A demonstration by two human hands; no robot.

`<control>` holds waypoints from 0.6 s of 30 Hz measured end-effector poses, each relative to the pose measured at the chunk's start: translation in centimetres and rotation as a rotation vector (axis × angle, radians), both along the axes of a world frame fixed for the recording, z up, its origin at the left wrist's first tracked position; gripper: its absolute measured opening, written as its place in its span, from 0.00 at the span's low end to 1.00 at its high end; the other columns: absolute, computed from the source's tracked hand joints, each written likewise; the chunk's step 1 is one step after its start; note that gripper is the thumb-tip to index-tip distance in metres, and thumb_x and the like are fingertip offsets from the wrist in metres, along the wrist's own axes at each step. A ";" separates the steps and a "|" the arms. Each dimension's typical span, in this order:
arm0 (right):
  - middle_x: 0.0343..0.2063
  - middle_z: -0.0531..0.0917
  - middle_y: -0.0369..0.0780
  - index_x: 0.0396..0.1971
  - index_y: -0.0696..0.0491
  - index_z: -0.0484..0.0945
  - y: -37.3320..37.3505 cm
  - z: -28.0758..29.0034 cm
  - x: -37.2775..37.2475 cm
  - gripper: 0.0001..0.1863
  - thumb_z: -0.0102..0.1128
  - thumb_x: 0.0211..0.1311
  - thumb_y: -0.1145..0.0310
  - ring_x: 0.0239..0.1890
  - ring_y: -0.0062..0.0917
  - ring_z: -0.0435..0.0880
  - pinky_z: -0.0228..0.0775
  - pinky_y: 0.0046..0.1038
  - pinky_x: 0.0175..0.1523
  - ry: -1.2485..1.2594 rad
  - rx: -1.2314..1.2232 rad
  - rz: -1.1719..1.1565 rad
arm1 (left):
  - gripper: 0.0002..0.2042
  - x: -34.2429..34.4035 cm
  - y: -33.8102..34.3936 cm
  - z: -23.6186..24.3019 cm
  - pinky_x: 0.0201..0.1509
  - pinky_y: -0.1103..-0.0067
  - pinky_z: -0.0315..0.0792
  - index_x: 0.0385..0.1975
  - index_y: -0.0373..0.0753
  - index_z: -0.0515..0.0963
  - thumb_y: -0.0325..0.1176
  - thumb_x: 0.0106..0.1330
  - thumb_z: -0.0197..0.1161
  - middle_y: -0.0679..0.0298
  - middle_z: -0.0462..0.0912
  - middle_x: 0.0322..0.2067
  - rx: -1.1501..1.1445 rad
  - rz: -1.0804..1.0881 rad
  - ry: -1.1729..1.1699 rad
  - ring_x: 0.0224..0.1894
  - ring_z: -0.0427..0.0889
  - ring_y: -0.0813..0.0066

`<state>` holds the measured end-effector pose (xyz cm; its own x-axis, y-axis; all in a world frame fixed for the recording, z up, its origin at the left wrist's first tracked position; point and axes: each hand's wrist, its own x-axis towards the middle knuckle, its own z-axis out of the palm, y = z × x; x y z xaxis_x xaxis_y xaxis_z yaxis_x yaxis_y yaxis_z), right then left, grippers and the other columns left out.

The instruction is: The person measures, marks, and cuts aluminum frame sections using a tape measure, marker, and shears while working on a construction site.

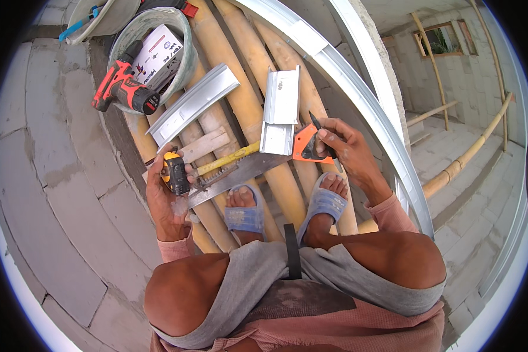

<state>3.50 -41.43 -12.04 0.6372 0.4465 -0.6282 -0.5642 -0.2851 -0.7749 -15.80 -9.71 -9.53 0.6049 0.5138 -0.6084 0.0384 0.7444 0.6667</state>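
My left hand [169, 199] is wrapped round a yellow and black tape measure [175, 172]. A yellow strip [229, 158] runs from beside it toward the short metal channels; I cannot tell whether it is the tape's blade. Between the fingers of my right hand [347, 144] is a slim black pen-like marker [315, 121], its pointed end up. Just left of that hand lies a handsaw with an orange handle [303, 141], its blade stretching toward my left hand. Two short silver channel pieces [281, 97] lie overlapped beyond the saw; a longer channel piece [195, 104] rests to their left.
Bamboo poles [234, 76] form the platform under my sandalled feet. A bucket [188, 64] at the far left holds a white box [157, 56] and a red and black cordless drill [123, 88]. A long metal channel [369, 100] curves along the right. Grey blockwork [53, 146] lies left.
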 end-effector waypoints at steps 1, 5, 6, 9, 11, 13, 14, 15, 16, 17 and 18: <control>0.34 0.81 0.35 0.57 0.62 0.77 0.4 0.2 -0.2 0.19 0.62 0.74 0.65 0.36 0.17 0.79 0.74 0.23 0.45 0.007 0.004 0.007 | 0.22 0.6 -1.6 -0.4 0.33 0.78 0.86 0.62 0.35 0.72 0.42 0.74 0.59 0.57 0.82 0.43 -0.024 -0.086 0.043 0.36 0.87 0.67; 0.34 0.85 0.37 0.53 0.59 0.76 1.6 0.2 -0.9 0.17 0.65 0.71 0.66 0.39 0.18 0.83 0.74 0.22 0.47 -0.002 0.022 -0.125 | 0.22 2.9 -6.1 -0.8 0.36 0.75 0.87 0.62 0.37 0.73 0.42 0.75 0.57 0.57 0.82 0.44 -0.147 -0.445 0.095 0.39 0.88 0.65; 0.36 0.87 0.38 0.51 0.57 0.75 1.8 -0.2 -1.2 0.16 0.66 0.70 0.65 0.40 0.18 0.84 0.74 0.22 0.47 -0.022 0.055 -0.158 | 0.21 3.2 -6.5 -0.9 0.37 0.72 0.87 0.62 0.36 0.72 0.42 0.76 0.56 0.55 0.82 0.44 -0.209 -0.592 0.140 0.40 0.88 0.64; 0.36 0.88 0.38 0.50 0.56 0.75 2.7 -0.6 -2.4 0.16 0.68 0.69 0.66 0.40 0.17 0.83 0.73 0.21 0.47 0.035 0.143 -0.137 | 0.22 4.1 -6.9 -0.3 0.40 0.72 0.87 0.63 0.38 0.72 0.46 0.77 0.54 0.56 0.82 0.44 -0.174 -0.898 0.266 0.40 0.89 0.64; 0.37 0.87 0.38 0.49 0.57 0.74 2.9 -0.1 -2.6 0.18 0.70 0.67 0.66 0.40 0.17 0.82 0.73 0.21 0.43 0.074 0.133 -0.096 | 0.25 4.5 -7.8 -0.5 0.51 0.70 0.82 0.63 0.44 0.74 0.54 0.75 0.55 0.65 0.81 0.46 -0.163 -0.967 0.300 0.44 0.85 0.74; 0.37 0.85 0.38 0.48 0.57 0.74 3.2 0.1 -3.2 0.18 0.71 0.66 0.66 0.39 0.19 0.82 0.74 0.22 0.41 0.108 0.202 0.003 | 0.25 4.3 -8.8 -1.4 0.52 0.67 0.85 0.64 0.39 0.72 0.52 0.78 0.52 0.60 0.80 0.50 -0.189 -0.964 0.246 0.47 0.86 0.69; 0.36 0.83 0.38 0.47 0.58 0.74 3.5 0.3 -3.6 0.17 0.71 0.66 0.67 0.38 0.19 0.82 0.75 0.23 0.39 0.114 0.247 -0.009 | 0.26 4.3 -9.5 -1.6 0.56 0.66 0.82 0.62 0.39 0.73 0.55 0.78 0.52 0.62 0.79 0.52 -0.199 -0.963 0.239 0.52 0.82 0.71; 0.36 0.83 0.38 0.47 0.58 0.74 3.5 0.4 -3.8 0.17 0.71 0.66 0.67 0.38 0.19 0.82 0.75 0.23 0.39 0.110 0.242 -0.013 | 0.26 4.0 -9.8 -2.3 0.56 0.66 0.82 0.62 0.39 0.73 0.55 0.78 0.52 0.62 0.79 0.52 -0.201 -0.968 0.233 0.52 0.82 0.71; 0.36 0.83 0.38 0.47 0.58 0.74 3.5 0.4 -3.9 0.17 0.71 0.66 0.67 0.37 0.19 0.82 0.76 0.24 0.39 0.121 0.236 0.020 | 0.26 3.5 -10.0 -3.3 0.56 0.67 0.81 0.61 0.39 0.74 0.55 0.78 0.53 0.63 0.79 0.51 -0.090 -1.048 0.181 0.53 0.82 0.71; 0.35 0.82 0.38 0.47 0.58 0.74 3.3 0.3 -3.9 0.16 0.70 0.67 0.68 0.36 0.19 0.82 0.76 0.24 0.40 0.134 0.229 0.053 | 0.25 3.5 -10.3 -3.4 0.56 0.69 0.81 0.59 0.39 0.74 0.55 0.78 0.54 0.63 0.79 0.51 0.022 -1.126 0.128 0.54 0.81 0.71; 0.35 0.83 0.38 0.46 0.58 0.75 2.9 0.1 -3.8 0.15 0.70 0.68 0.68 0.36 0.18 0.83 0.77 0.24 0.42 0.171 0.281 0.046 | 0.24 3.5 -10.6 -3.4 0.56 0.71 0.79 0.57 0.39 0.75 0.54 0.76 0.57 0.65 0.79 0.51 0.005 -1.149 0.119 0.55 0.80 0.72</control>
